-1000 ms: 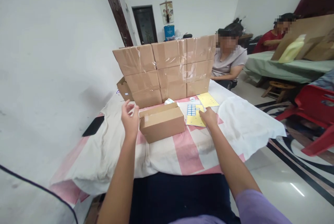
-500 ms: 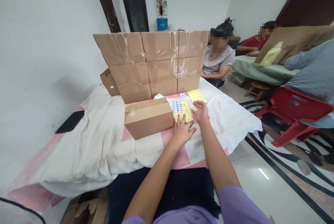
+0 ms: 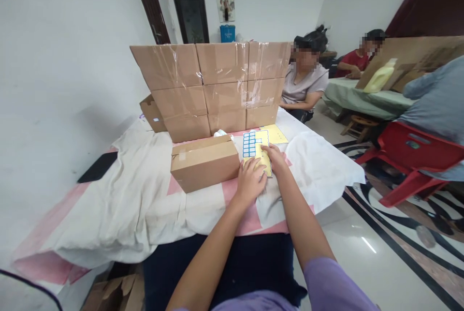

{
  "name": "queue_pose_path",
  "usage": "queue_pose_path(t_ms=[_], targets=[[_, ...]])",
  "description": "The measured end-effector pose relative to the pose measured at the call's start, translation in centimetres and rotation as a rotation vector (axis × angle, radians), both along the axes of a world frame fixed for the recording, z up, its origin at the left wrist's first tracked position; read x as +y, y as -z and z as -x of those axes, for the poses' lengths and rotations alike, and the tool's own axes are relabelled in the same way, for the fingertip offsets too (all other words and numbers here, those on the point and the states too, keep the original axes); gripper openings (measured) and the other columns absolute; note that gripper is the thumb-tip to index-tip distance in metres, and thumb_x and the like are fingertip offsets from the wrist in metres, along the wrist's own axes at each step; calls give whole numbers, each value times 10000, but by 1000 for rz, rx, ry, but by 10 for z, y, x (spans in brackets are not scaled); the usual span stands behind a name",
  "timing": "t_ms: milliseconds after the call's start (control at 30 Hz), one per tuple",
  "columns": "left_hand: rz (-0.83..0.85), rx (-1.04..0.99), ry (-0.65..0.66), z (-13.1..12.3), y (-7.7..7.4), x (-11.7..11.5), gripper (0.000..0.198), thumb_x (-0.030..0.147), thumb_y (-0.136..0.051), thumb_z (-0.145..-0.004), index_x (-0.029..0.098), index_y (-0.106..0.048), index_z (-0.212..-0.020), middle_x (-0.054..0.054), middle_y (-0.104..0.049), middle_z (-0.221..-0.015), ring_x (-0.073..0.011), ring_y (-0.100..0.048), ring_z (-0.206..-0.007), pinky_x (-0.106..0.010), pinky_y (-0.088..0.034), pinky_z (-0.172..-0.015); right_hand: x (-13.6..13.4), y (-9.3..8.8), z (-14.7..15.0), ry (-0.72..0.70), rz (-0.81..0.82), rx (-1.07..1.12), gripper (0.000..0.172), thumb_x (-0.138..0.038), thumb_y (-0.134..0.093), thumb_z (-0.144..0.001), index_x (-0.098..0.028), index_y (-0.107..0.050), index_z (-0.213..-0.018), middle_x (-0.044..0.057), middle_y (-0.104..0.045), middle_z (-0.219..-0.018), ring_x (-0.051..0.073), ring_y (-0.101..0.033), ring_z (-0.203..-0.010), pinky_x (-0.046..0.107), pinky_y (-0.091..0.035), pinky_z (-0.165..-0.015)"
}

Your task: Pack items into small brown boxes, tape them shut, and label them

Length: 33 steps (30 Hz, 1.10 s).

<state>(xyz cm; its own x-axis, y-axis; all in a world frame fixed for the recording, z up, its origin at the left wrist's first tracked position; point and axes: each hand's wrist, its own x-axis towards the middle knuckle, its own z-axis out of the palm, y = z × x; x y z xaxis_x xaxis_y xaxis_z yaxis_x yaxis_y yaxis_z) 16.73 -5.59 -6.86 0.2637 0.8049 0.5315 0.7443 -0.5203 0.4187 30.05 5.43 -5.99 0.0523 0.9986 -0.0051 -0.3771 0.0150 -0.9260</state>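
A yellow sheet [image 3: 258,151] with rows of blue-outlined rectangles on its left part is at the front of the cloth-covered table, its far end appearing raised. My right hand [image 3: 277,160] pinches its right edge, thumb on top and fingers hidden underneath. Across the near end of the sheet lies my left hand [image 3: 251,179], fingers spread and extended. Just left of the sheet sits a closed brown cardboard box [image 3: 206,163]. Another yellow sheet [image 3: 277,135] lies flat behind, partly covered by the first one.
A wall of taped cardboard boxes [image 3: 224,86] stands along the table's back. A small white item [image 3: 219,133] rests before it. On the left lies a black flat object [image 3: 97,168]. One person [image 3: 304,81] sits beyond the right corner; a red chair [image 3: 413,151] stands further right.
My right hand has come from beside the sheet to grasp its right edge. The sheet has shifted slightly away and lifted, hiding the small white ring behind it. My left hand stays on it.
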Motion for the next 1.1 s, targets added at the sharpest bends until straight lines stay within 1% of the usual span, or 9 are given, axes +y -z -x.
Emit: queue_pose_path(t_ms=[67,100,267,333,467,600,800,933,1100], targets=[[-47,-63,-53,-1,-7,5,254,209,-547,-944,266,-675,-1156,-63,-629,-1370,-226,-535,-1323,-428,-414,-1167,-2,-4,1,-7,-27,-10,281,-339,-833,-577,-234,-684,-790,-17,-699,-722,211,-669,-731,315,-549,-682],[-63,-94,-83,-3,-11,9,270,196,-543,-942,256,-662,-1177,-76,-628,-1348,-221,-550,-1293,-399,-443,-1134,-4,-5,2,-6,-43,-13,276,-358,-830,-589,-233,-683,-786,-17,-698,-727,205,-662,-731,308,-540,-679],[-61,-237,-287,-15,-32,35,421,240,-608,-901,175,-565,-1314,-148,-581,-1199,-295,-569,-1176,-436,-496,-1013,-10,-9,2,18,-111,-52,245,-395,-805,-610,-241,-652,-724,-23,-668,-718,188,-622,-728,293,-514,-686],[-42,-266,-326,-18,-38,43,437,277,-631,-889,170,-573,-1310,-148,-568,-1173,-312,-559,-1158,-436,-495,-993,-12,-8,0,20,-132,-90,234,-391,-799,-611,-245,-634,-688,-28,-644,-695,183,-600,-713,291,-502,-682],[-21,-282,-324,-22,-38,44,343,311,-596,-923,231,-644,-1253,-126,-578,-1180,-299,-543,-1161,-402,-470,-1006,-14,-7,-2,8,-160,-163,235,-412,-786,-626,-249,-619,-649,-38,-608,-664,168,-552,-664,291,-477,-654],[-4,-293,-320,-23,-33,37,334,331,-578,-943,258,-660,-1258,-116,-596,-1171,-289,-550,-1135,-389,-471,-982,-17,-8,-1,-15,-158,-203,237,-427,-773,-637,-249,-616,-625,-38,-596,-631,163,-530,-634,290,-461,-622],[6,-336,-331,-17,-33,34,277,292,-589,-922,239,-717,-1162,-97,-653,-1144,-277,-575,-1114,-376,-477,-965,-24,-11,1,-92,-118,-216,245,-437,-787,-628,-248,-633,-654,-25,-636,-647,194,-606,-683,308,-485,-643],[13,-381,-291,-12,-35,35,245,262,-617,-892,234,-735,-1105,-68,-703,-1071,-246,-621,-1053,-346,-495,-927,-27,-11,3,-121,-101,-192,252,-445,-797,-629,-260,-637,-685,-30,-654,-653,217,-651,-737,321,-511,-671],[13,-482,-266,-6,-38,37,168,278,-587,-918,218,-741,-945,-56,-732,-965,-219,-660,-929,-330,-506,-842,-28,-10,2,-148,-99,-188,245,-437,-811,-615,-251,-670,-689,-25,-678,-653,204,-636,-678,306,-502,-619]])
